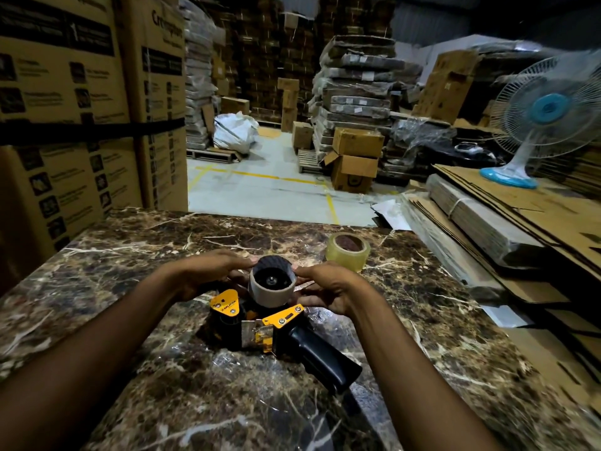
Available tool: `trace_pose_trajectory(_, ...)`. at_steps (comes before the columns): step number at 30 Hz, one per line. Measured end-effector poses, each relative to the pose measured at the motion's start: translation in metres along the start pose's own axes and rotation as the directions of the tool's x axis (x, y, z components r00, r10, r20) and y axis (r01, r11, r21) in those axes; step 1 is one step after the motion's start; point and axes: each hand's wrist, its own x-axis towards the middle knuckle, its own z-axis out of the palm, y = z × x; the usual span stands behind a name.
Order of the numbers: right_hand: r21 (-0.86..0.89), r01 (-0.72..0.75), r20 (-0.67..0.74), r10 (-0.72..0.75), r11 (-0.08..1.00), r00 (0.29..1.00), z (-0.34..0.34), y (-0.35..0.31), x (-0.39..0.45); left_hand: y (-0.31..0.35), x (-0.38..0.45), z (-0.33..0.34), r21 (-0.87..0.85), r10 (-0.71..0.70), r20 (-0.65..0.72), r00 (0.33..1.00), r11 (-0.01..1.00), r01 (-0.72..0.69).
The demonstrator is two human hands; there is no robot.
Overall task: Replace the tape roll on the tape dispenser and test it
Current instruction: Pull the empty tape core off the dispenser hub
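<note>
A yellow and black tape dispenser [257, 323] lies on its side on the marble table [130, 353], its black handle [322, 353] pointing toward the near right. An empty cardboard tape core [271, 292] sits on the dispenser's hub, open end up. My left hand [208, 271] grips the core from the left and my right hand [328, 288] grips it from the right. A full roll of clear tape [348, 252] lies flat on the table just beyond my right hand.
Tall printed cartons [65, 125] stand against the table's left side. Flattened cardboard sheets [504, 222] are stacked along the right, with a blue and white fan [533, 125] on them. Beyond the table lies an open floor with stacked boxes [354, 157].
</note>
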Motion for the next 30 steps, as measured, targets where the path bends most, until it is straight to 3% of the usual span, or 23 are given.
trace_pose_trajectory(10,-0.01,-0.015,0.065,0.016,1.0,0.998,0.005,-0.003,-0.002,-0.006,-0.006,-0.001,-0.097,0.06,0.052,0.997,0.994,-0.055)
trace_pose_trajectory(17,0.012,0.076,-0.025,-0.075,0.997,0.997,0.005,0.007,-0.007,-0.011,-0.01,0.005,-0.056,0.075,-0.062,0.995,0.995,-0.078)
trace_pose_trajectory(22,0.104,0.156,-0.099,-0.146,0.982,0.984,0.003,0.021,0.001,-0.016,-0.007,0.019,-0.048,0.191,-0.178,0.965,0.978,-0.202)
trace_pose_trajectory(27,0.28,0.167,-0.098,-0.145,0.945,0.985,-0.003,0.025,0.001,-0.016,-0.007,0.025,-0.021,0.218,-0.235,0.947,0.973,-0.229)
trace_pose_trajectory(30,0.291,0.219,-0.205,-0.163,0.932,0.965,-0.03,0.025,-0.002,-0.024,-0.004,0.023,0.003,0.233,-0.251,0.939,0.971,-0.24)
